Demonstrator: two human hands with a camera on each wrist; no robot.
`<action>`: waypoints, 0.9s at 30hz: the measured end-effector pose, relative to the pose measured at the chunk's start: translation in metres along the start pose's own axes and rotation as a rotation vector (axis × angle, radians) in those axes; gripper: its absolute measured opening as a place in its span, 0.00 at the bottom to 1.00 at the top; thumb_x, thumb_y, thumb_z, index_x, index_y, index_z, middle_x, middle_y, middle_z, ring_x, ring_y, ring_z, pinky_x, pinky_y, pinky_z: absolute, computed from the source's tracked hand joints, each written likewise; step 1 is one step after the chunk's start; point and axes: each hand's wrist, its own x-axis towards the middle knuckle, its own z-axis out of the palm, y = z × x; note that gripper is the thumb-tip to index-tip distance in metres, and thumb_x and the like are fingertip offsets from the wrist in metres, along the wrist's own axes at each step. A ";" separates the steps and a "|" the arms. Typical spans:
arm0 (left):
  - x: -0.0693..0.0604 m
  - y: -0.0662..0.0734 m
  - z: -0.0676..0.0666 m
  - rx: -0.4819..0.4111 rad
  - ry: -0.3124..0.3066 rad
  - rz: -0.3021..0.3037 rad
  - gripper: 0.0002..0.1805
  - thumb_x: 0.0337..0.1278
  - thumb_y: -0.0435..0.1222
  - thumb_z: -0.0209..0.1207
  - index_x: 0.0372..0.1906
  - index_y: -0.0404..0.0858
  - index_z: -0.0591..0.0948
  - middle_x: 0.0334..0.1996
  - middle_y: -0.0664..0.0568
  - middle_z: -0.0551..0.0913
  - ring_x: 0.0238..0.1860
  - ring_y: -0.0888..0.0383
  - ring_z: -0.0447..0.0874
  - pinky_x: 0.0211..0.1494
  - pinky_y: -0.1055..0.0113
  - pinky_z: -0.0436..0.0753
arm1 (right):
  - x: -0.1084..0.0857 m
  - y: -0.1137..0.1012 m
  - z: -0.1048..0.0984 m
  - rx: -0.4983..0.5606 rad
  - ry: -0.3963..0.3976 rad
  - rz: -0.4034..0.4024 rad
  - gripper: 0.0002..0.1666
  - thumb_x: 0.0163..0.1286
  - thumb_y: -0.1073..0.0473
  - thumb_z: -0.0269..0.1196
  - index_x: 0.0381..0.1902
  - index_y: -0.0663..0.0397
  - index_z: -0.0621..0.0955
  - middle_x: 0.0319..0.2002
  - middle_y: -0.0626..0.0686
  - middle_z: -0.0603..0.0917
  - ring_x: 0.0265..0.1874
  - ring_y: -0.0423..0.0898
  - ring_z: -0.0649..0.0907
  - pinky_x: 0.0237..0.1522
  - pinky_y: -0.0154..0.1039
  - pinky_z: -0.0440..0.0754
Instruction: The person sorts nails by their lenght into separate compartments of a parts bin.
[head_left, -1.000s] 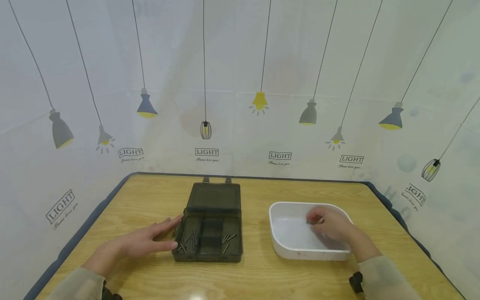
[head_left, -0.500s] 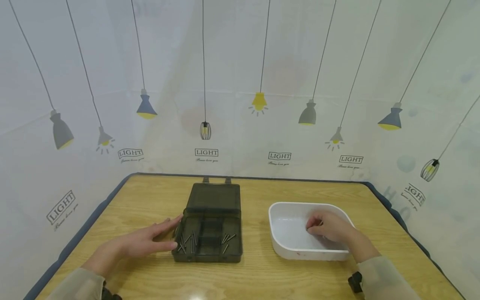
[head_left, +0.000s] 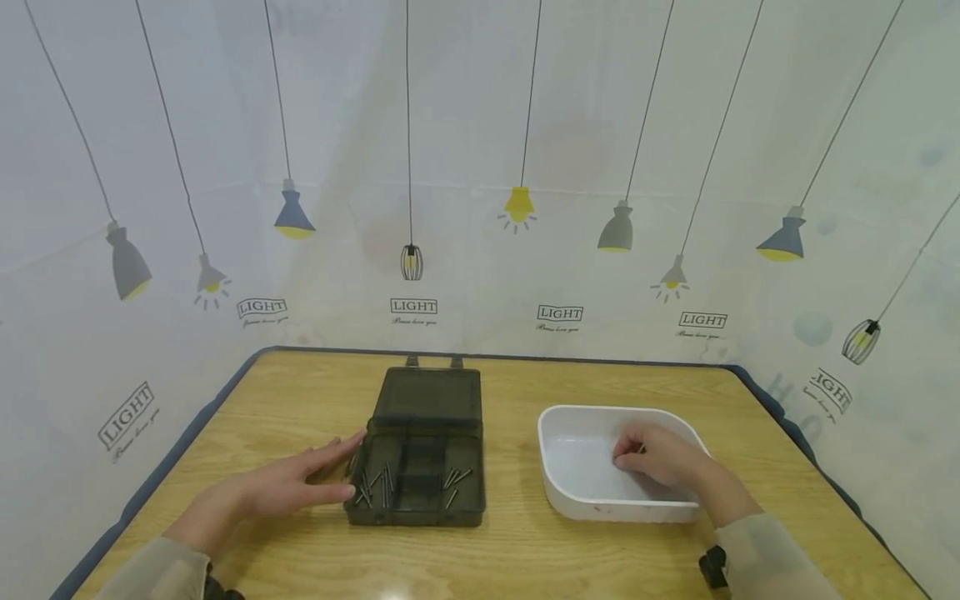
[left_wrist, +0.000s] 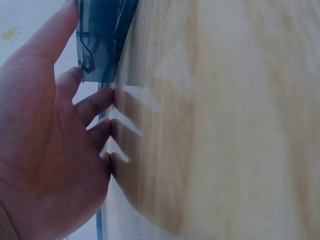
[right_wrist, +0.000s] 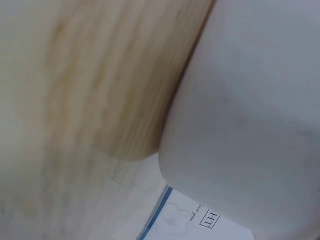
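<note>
A dark see-through plastic box (head_left: 417,475) stands on the table with its lid (head_left: 427,393) raised at the back. Thin metal pins or screws lie in its left part (head_left: 386,486) and its right part (head_left: 453,485). My left hand (head_left: 273,487) rests at the box's left side, its thumb and fingers extended; in the left wrist view the fingers touch the box wall (left_wrist: 102,45). My right hand (head_left: 660,454) reaches down into a white tray (head_left: 577,507), fingertips pinched together near its floor. The small metal piece seen at these fingertips earlier is now hidden by them.
The wooden table (head_left: 510,558) has a dark blue edge. Around it hangs a pale cloth (head_left: 480,275) printed with lamps. In the right wrist view the tray's outer wall (right_wrist: 240,125) fills the right side, and the right hand is out of sight.
My right fingers have closed together in the tray, covering the small metal piece that showed at their tips a second ago. The left hand and the box stay in place.
</note>
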 end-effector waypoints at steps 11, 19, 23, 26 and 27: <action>-0.002 0.002 -0.001 0.009 0.003 0.012 0.47 0.79 0.59 0.61 0.91 0.63 0.51 0.91 0.37 0.45 0.89 0.28 0.40 0.81 0.18 0.51 | -0.003 -0.012 -0.011 0.070 0.018 -0.072 0.04 0.80 0.58 0.69 0.47 0.51 0.85 0.40 0.49 0.85 0.39 0.45 0.81 0.41 0.38 0.83; -0.003 0.001 -0.001 0.012 -0.002 0.010 0.47 0.79 0.59 0.61 0.91 0.64 0.50 0.91 0.37 0.45 0.89 0.28 0.40 0.81 0.17 0.51 | -0.007 -0.038 -0.012 0.178 0.010 -0.126 0.13 0.82 0.57 0.67 0.58 0.54 0.86 0.46 0.54 0.89 0.39 0.46 0.84 0.44 0.38 0.86; -0.003 0.002 -0.001 0.012 0.000 0.004 0.47 0.79 0.60 0.61 0.91 0.65 0.50 0.91 0.37 0.45 0.89 0.28 0.40 0.81 0.17 0.50 | -0.006 -0.052 -0.011 0.220 0.010 -0.180 0.14 0.83 0.56 0.65 0.59 0.56 0.86 0.47 0.57 0.89 0.41 0.49 0.85 0.43 0.38 0.86; -0.003 0.003 -0.001 0.017 0.003 0.003 0.47 0.79 0.60 0.61 0.91 0.65 0.50 0.91 0.37 0.45 0.89 0.27 0.40 0.81 0.17 0.49 | -0.005 -0.062 -0.010 0.243 0.024 -0.233 0.14 0.84 0.55 0.65 0.58 0.57 0.86 0.48 0.59 0.89 0.41 0.51 0.86 0.40 0.38 0.85; -0.003 0.003 -0.001 0.017 0.004 0.005 0.47 0.79 0.60 0.61 0.91 0.65 0.50 0.91 0.36 0.45 0.89 0.27 0.40 0.81 0.17 0.49 | -0.005 -0.066 -0.009 0.250 0.030 -0.246 0.13 0.83 0.55 0.65 0.57 0.57 0.86 0.48 0.60 0.89 0.41 0.51 0.86 0.39 0.37 0.84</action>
